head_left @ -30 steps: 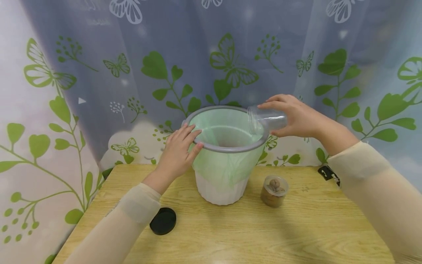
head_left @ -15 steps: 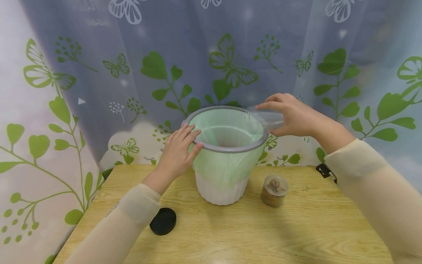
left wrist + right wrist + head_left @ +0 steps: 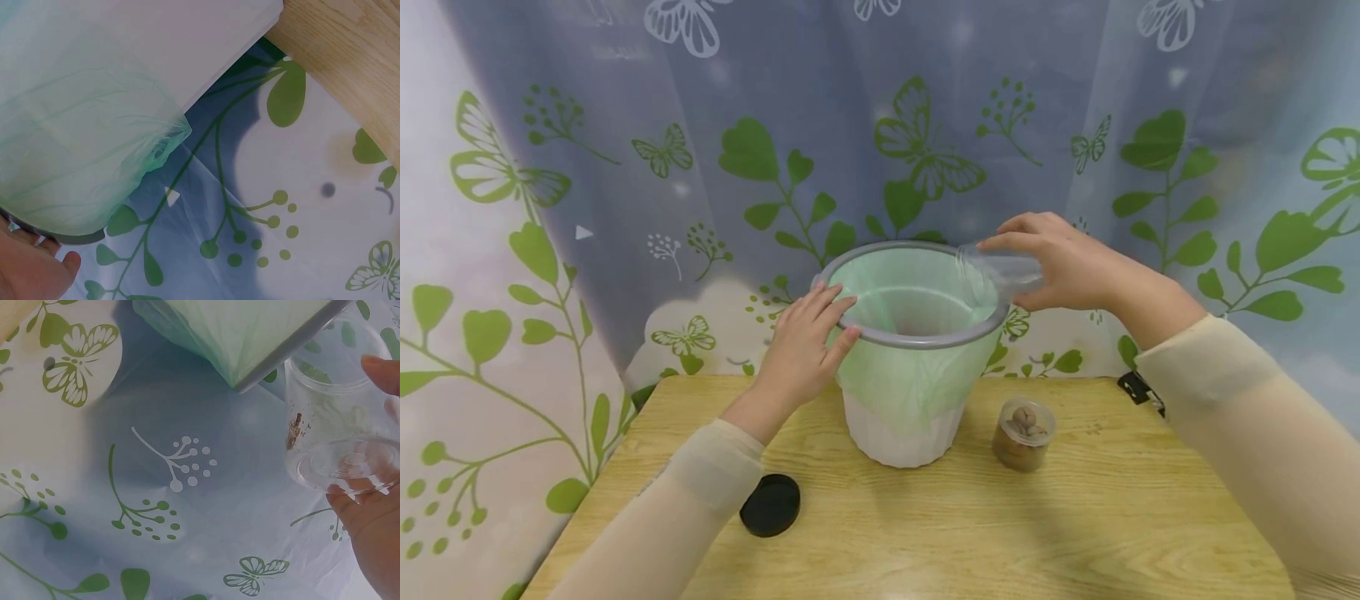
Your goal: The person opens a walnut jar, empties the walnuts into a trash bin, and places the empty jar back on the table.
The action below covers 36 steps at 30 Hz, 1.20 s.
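The right hand [image 3: 1071,262] had its fingers clamped round the jar [image 3: 996,271], tilted with its mouth over the bin [image 3: 917,342] at two o'clock; brown residue [image 3: 295,430] marked its wall. The left hand [image 3: 799,337], fingers slightly apart, rested on the bin at eight o'clock. Emptying was judged in hand, the next move calling for a steeper tip.

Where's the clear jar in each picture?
Head: in the right hand, the clear jar is right of centre, mouth towards the bin.
Left wrist: not in it.
Right wrist: upper right, by the right edge.
Shared landmark: the bin, with its green liner.
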### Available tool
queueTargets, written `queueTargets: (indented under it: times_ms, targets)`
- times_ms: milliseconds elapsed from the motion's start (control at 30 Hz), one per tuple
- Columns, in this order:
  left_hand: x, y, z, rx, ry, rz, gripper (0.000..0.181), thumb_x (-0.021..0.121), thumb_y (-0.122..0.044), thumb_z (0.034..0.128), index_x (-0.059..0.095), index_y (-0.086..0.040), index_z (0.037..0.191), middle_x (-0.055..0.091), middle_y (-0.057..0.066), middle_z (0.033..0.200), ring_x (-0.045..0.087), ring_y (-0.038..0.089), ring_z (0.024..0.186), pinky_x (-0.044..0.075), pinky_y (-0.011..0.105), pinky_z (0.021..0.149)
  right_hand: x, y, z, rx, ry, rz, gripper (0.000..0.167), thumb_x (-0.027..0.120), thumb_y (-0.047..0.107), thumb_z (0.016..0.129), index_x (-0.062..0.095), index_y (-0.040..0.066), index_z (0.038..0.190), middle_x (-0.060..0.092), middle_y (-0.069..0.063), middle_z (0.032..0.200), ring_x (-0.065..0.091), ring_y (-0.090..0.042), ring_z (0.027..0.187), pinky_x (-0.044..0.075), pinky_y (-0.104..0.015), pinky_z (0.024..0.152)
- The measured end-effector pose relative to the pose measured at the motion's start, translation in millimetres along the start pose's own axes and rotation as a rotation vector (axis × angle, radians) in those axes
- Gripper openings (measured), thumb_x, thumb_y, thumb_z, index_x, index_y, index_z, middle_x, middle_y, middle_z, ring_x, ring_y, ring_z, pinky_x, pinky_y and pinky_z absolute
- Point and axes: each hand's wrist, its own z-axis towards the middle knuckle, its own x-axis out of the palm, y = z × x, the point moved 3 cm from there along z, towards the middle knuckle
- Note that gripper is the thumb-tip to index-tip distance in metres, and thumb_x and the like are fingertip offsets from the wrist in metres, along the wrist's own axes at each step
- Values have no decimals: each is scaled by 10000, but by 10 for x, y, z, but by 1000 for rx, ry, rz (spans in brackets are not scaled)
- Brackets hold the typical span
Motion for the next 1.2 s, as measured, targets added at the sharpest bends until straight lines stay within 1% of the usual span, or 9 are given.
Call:
queueTargets:
  times_ms: [133,333,500,633,833,967,1200]
  targets:
    - [15,5,-6,1,0,0,771,179,-661,1016,480,-131,1488,368,109,1583,205,303,1511,199,554,1180,4,5,-1,-2,6,-14,707,813,119,828,514,178,1466,382,-160,1487,295,-427,1374,346,-626,1020]
    - [-8,-3,-8,4,-17,-4,781,179,-668,1010,491,-126,1479,379,116,1576,211,309,1508,196,555,1180,-16,17,-7,-1,-5,-19,708,818,128,829,513,183,1466,387,-154,1494,296,-430,1372,339,-632,1022]
    - [0,0,1,2,-7,-2,800,153,-675,1005,489,-128,1482,377,113,1578,213,307,1508,198,548,1182,-35,14,-40,21,-10,-20,700,813,162,838,513,207,1469,391,-139,1510,279,-427,1387,330,-641,1027]
    - [7,1,-1,0,0,-2,798,153,-674,1006,485,-128,1485,370,110,1583,210,306,1509,198,550,1181,-38,7,-51,12,-18,-26,706,818,175,838,509,219,1471,400,-129,1509,282,-407,1387,326,-634,1032]
    - [6,13,-8,0,-7,2,787,161,-668,1010,487,-130,1484,372,109,1582,210,306,1509,204,555,1178,-27,-19,-65,-8,-55,-39,713,830,193,830,512,225,1467,418,-115,1504,302,-389,1372,331,-623,1030]
    - [4,10,-5,0,0,1,782,167,-667,1012,483,-131,1486,368,108,1584,206,307,1510,197,551,1181,-33,-32,-96,-17,-87,-27,713,837,200,823,518,229,1460,439,-113,1489,327,-392,1355,340,-627,1013]
    - [8,6,-1,-5,10,-1,783,166,-667,1012,478,-132,1491,361,106,1588,201,306,1511,187,546,1186,-12,-50,-139,-50,-131,-8,715,848,211,813,527,201,1452,471,-134,1459,370,-410,1329,343,-622,1010]
